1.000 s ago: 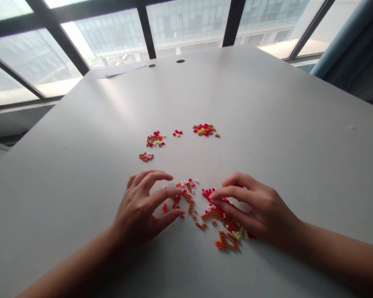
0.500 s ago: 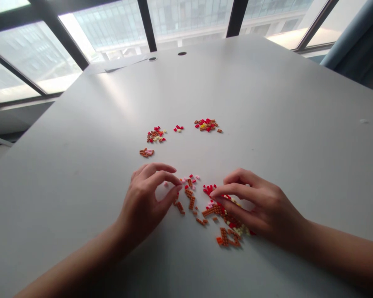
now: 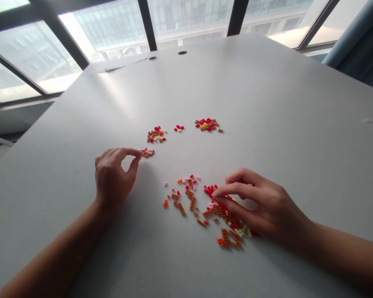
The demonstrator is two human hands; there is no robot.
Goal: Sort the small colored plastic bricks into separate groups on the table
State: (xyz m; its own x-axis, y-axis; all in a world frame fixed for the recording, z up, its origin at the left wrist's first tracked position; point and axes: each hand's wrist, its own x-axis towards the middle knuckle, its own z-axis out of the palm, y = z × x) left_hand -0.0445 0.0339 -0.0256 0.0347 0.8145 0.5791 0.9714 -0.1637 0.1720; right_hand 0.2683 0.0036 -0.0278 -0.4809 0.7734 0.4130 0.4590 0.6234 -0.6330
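Tiny building bricks in red, brown, orange, pink and cream lie in a loose scatter [image 3: 192, 200] on the white table [image 3: 267, 103] in front of me. My left hand [image 3: 113, 178] is out to the left, thumb and forefinger pinched together at the edge of a small brown and pink pile [image 3: 147, 152]; what the pinch holds is too small to make out. My right hand [image 3: 261, 205] rests over the right side of the near scatter, fingers spread and curved, their tips touching red and brown bricks.
Farther back lie three more little piles: a mixed one [image 3: 156, 135], a few red bricks [image 3: 178, 128], and a red and brown one [image 3: 207, 124]. Two cable holes [image 3: 182, 53] sit near the far edge, under large windows [image 3: 112, 29].
My left hand has left the near scatter and moved up and to the left to the small brown and pink pile, fingers pinched. The right hand has stayed put.
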